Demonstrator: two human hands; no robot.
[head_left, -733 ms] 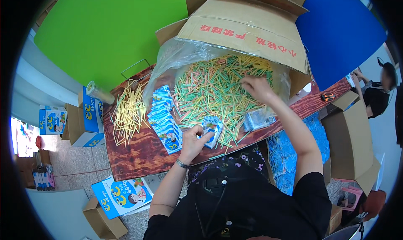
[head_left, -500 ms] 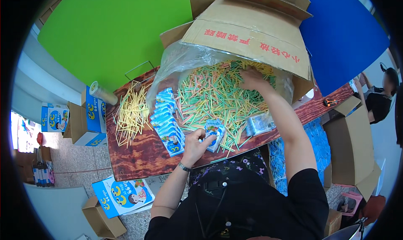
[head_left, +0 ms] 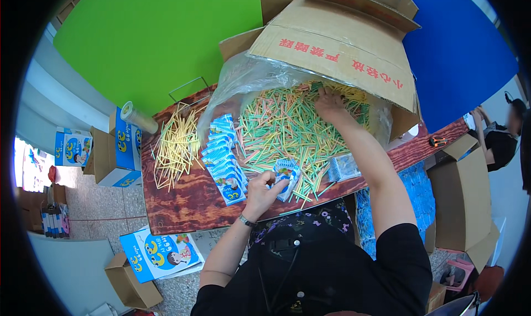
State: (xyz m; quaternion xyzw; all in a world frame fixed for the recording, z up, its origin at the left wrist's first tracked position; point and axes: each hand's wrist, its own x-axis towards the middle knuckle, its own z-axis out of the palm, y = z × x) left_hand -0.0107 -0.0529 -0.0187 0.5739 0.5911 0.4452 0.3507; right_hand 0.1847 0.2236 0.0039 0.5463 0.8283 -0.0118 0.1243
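Observation:
My left hand (head_left: 261,191) grips a small blue and white packet (head_left: 286,178) near the front edge of the dark wooden table (head_left: 188,205). My right hand (head_left: 330,103) reaches far forward into a big heap of thin green, orange and yellow sticks (head_left: 282,128). The heap spills from a clear plastic bag (head_left: 243,78) inside a tipped cardboard box (head_left: 337,39). Whether the right fingers hold sticks cannot be told. A row of overlapping blue packets (head_left: 224,158) lies just left of my left hand.
A loose pile of yellow sticks (head_left: 177,144) lies at the table's left end beside a tape roll (head_left: 138,117). Blue printed cartons (head_left: 119,150) and a flat one (head_left: 160,255) sit on the floor at left. Another person (head_left: 500,136) sits at far right by brown boxes (head_left: 462,205).
My right hand has moved further forward and up into the stick heap. My left hand keeps hold of the packet in about the same spot.

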